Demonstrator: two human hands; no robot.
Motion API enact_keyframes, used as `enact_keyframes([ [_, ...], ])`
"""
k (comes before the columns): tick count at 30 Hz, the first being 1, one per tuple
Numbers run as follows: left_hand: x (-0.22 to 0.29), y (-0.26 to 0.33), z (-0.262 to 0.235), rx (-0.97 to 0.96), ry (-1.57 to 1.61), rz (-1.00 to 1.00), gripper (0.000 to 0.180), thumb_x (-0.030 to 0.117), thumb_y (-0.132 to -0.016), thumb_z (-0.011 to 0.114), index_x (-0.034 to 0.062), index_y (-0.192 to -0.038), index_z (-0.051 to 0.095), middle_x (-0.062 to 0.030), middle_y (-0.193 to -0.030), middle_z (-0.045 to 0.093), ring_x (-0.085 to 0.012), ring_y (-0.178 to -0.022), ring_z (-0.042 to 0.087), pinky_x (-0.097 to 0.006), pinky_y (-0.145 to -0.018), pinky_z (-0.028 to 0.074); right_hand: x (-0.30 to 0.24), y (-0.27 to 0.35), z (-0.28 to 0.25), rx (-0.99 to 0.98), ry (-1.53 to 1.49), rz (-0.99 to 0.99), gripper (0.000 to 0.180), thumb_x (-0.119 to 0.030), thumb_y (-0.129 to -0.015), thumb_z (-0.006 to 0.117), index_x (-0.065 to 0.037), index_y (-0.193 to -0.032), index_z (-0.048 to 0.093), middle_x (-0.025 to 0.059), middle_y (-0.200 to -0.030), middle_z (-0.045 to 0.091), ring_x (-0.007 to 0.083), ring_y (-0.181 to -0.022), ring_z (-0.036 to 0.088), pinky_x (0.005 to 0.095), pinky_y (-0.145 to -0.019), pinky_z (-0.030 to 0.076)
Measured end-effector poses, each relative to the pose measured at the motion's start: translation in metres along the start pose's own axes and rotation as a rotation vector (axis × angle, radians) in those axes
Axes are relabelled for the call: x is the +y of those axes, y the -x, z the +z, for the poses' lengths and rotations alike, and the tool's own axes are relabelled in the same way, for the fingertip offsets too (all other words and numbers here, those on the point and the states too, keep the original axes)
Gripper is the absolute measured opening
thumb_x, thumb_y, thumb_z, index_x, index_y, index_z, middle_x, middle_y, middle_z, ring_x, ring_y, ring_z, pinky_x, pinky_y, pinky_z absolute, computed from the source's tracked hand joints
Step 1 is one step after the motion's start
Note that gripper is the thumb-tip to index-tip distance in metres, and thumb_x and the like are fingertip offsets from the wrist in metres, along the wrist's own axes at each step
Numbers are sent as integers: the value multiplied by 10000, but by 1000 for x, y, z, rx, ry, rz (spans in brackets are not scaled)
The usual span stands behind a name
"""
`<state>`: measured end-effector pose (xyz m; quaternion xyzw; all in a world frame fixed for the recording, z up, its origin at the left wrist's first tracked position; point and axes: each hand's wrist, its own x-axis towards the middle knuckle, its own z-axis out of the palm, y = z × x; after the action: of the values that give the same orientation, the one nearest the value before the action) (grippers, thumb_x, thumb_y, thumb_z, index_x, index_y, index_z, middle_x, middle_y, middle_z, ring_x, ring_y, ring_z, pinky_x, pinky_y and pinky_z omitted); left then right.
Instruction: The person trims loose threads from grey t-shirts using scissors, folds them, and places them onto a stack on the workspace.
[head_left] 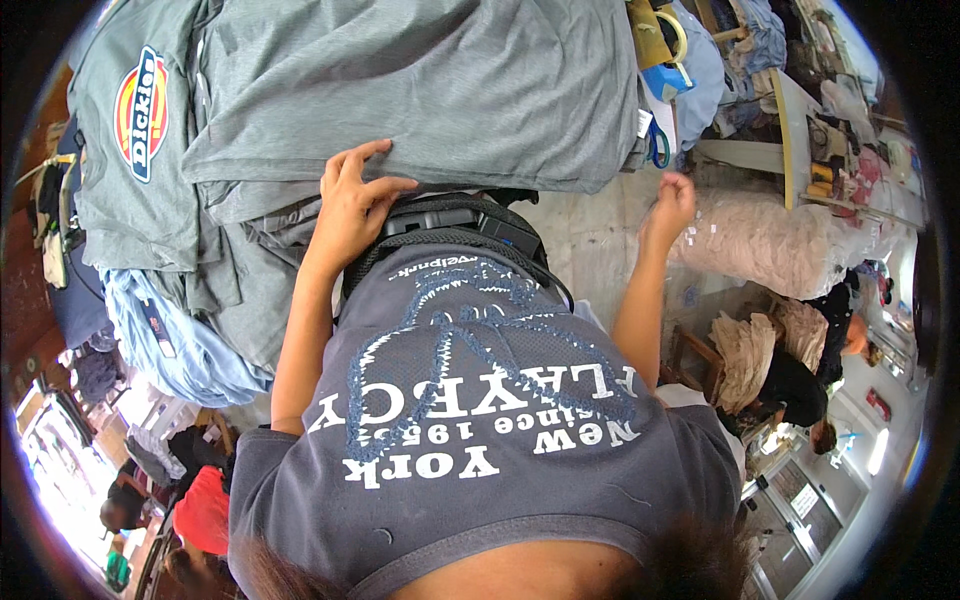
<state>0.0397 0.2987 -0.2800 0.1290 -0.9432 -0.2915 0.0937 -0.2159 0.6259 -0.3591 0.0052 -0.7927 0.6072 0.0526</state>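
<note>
A grey T-shirt (430, 90) lies spread over a pile of similar grey garments, its near edge facing me. My left hand (352, 200) rests at that edge, thumb and fingers apart, fingertips touching the fabric. To the right, beyond the shirt's corner, my right hand (668, 208) is raised with its fingers curled together. Whatever it may hold is too small or hidden to make out. Just above that hand are scissors with blue handles (658, 146), beside a small white tag (643, 124) at the shirt's right end.
A blue tape dispenser (668, 80) stands at the pile's far right. Left lies a grey garment with a colourful badge (142, 115), with light blue clothing (180, 335) below. A plastic-wrapped beige roll (765, 240) is on the right. Other people (205, 510) work at lower left and right.
</note>
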Motion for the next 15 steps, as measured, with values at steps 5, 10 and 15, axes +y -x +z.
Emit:
enact_keyframes([
  [5,3,-4,-5,-4,-4,-29,246,25,-678,602,141,-893,627,-71,-1145,472,-285,-1054,404,-378,-884,345,-23,-94,38,-129,92,-161,281,-237,-832,535,-3,-983,564,79,-920,563,174,-805,524,280,-756,402],
  [10,1,-4,-5,111,-44,-47,236,-22,-659,590,78,-873,588,-77,-1040,499,-263,-963,463,-342,-811,400,-5,-177,63,-199,384,-88,433,-384,-816,517,-26,-1057,557,130,-1000,558,222,-868,516,316,-759,404],
  [15,-2,-1,-5,134,-101,-51,222,-32,-656,594,69,-854,593,-56,-945,537,-226,-899,505,-324,-752,431,-28,-185,64,-326,417,147,471,-437,-806,507,-59,-1084,555,124,-988,556,218,-891,493,341,-723,410],
])
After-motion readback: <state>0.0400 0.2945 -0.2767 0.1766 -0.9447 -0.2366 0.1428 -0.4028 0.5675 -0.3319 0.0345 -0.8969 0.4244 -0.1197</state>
